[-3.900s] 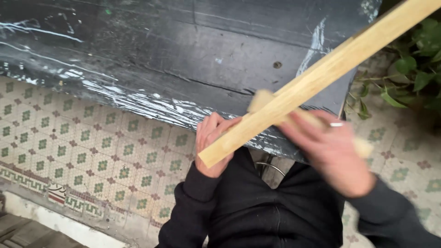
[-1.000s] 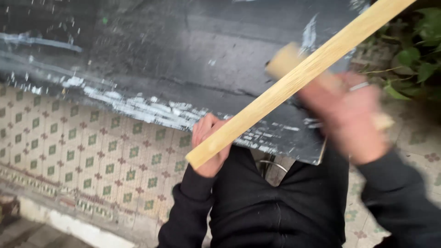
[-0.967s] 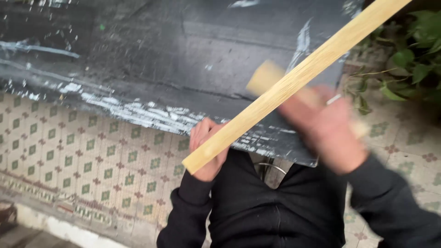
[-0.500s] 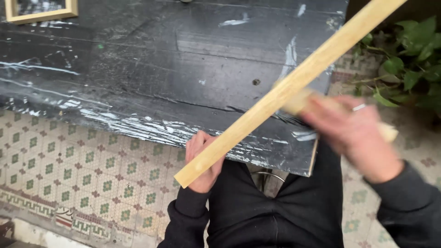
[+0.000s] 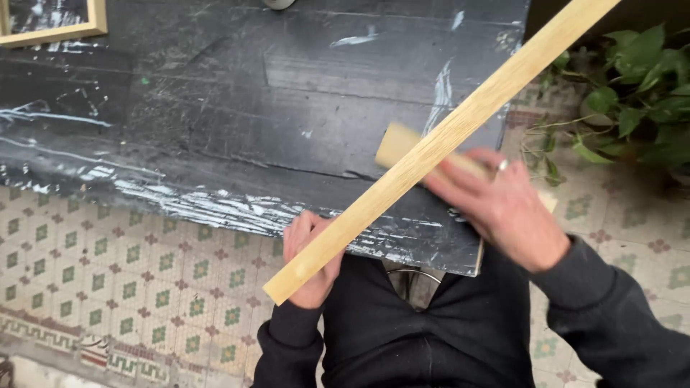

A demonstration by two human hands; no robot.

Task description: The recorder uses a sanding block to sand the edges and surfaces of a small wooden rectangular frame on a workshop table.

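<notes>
Sanding step, by the look of it: the long wooden strip (image 5: 438, 147) is gripped near its lower end by the left hand (image 5: 310, 259), fingers wrapped shut, angled across the black table (image 5: 215, 108). A pale sanding block (image 5: 399, 142) is pressed against it under the right hand (image 5: 503, 208), fingers curled over it. Steady strokes along the grain are probably called for next.
</notes>
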